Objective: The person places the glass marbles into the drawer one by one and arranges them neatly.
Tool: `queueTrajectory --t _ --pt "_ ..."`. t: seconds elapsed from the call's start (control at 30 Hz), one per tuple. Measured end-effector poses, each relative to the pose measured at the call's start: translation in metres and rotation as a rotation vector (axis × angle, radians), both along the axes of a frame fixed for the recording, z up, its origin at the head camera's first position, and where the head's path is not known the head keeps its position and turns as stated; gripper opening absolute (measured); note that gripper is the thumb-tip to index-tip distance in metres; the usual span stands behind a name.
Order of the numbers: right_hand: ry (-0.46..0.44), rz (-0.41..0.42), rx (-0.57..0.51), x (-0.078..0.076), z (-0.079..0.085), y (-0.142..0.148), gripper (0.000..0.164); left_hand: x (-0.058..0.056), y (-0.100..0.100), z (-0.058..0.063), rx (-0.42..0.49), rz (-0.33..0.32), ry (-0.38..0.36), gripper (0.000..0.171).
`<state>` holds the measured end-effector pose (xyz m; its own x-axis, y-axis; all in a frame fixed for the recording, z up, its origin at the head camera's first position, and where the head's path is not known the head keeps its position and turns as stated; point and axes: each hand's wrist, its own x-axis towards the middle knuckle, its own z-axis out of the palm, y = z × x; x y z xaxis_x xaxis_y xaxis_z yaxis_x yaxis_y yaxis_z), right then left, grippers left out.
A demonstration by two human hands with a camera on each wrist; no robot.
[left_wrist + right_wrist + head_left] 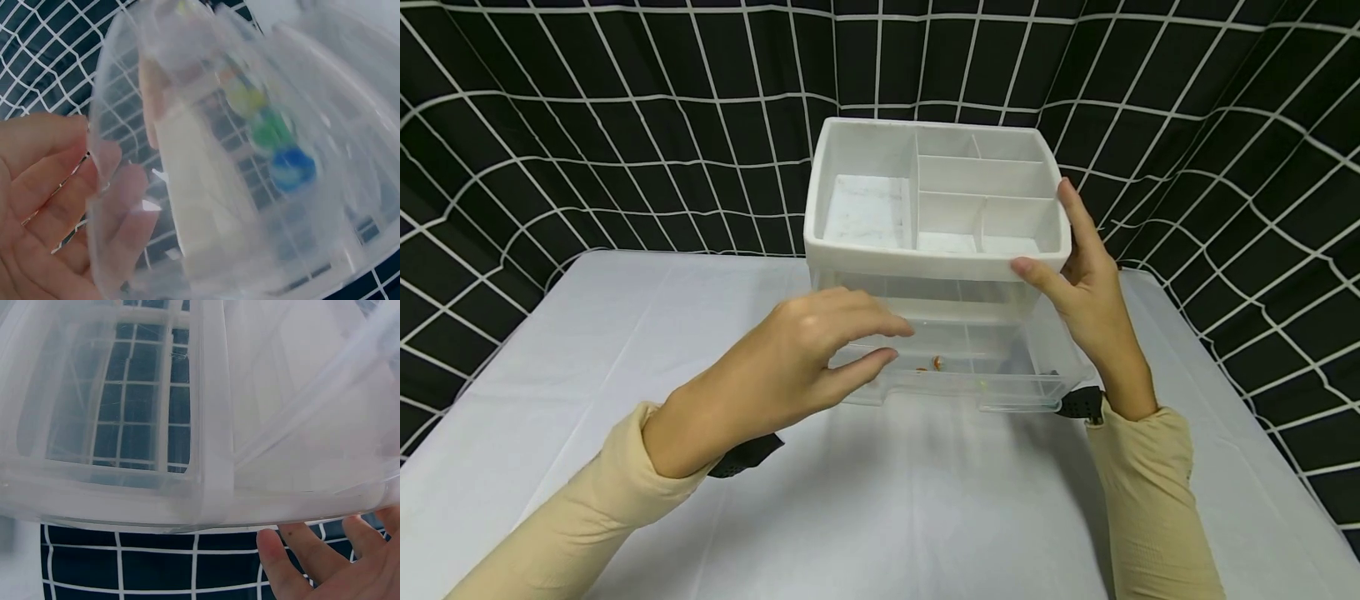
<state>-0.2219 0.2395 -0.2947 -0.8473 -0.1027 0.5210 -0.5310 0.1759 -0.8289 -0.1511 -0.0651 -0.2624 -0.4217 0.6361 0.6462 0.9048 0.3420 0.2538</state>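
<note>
A white desktop organizer [861, 257] with a divided top tray stands on the table, a clear drawer [925, 385] pulled out at its base. Inside the drawer, small orange-and-white pieces [937, 363] show in the head view. Through the clear plastic, the left wrist view shows blurred round pieces, including a blue one [292, 169] and a green one [272, 131]. My left hand [808, 350] hovers by the drawer's left front, thumb and fingers apart, nothing between them. My right hand [1086, 283] holds the organizer's right front corner, thumb in front and fingers along the side.
A white cloth [587, 350] covers the table under the organizer. Black fabric with a white grid [700, 125] rises behind and at both sides, close to the organizer's back. The tray has a large left compartment [865, 208] and several smaller ones.
</note>
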Motion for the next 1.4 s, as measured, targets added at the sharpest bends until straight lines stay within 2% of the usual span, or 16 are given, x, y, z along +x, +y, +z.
queueTrajectory --t 0.17,0.37,0.57,0.67,0.8,1.07,1.17,1.3,1.4 --pt "0.002 -0.005 0.013 0.000 -0.001 0.001 0.085 0.009 0.006 -0.003 0.084 -0.080 0.025 0.021" --pt "0.010 0.003 0.014 0.000 -0.001 0.000 0.084 0.019 0.014 -0.019 0.174 -0.146 0.060 0.021" --pt "0.011 -0.012 0.038 0.000 0.000 0.000 0.084 0.032 0.018 -0.021 0.179 -0.206 -0.007 0.019" --pt "0.007 -0.017 0.039 0.000 0.000 0.001 0.084 0.037 0.020 -0.023 0.180 -0.215 -0.038 0.020" --pt "0.005 -0.018 0.039 0.000 0.000 0.001 0.084 0.041 0.023 -0.032 0.191 -0.208 -0.110 0.022" --pt "0.006 -0.027 0.042 0.000 0.000 0.001 0.084 0.048 0.037 -0.062 0.300 -0.155 -0.335 0.022" --pt "0.006 -0.039 0.058 0.000 0.000 0.001 0.084 0.051 0.041 -0.070 0.319 -0.110 -0.516 0.022" --pt "0.005 -0.037 0.054 0.000 0.000 0.001 0.084 0.056 0.044 -0.078 0.315 -0.046 -0.834 0.028" --pt "0.004 -0.031 0.042 0.000 0.000 0.000 0.084 0.057 0.048 -0.082 0.324 -0.018 -1.025 0.036"
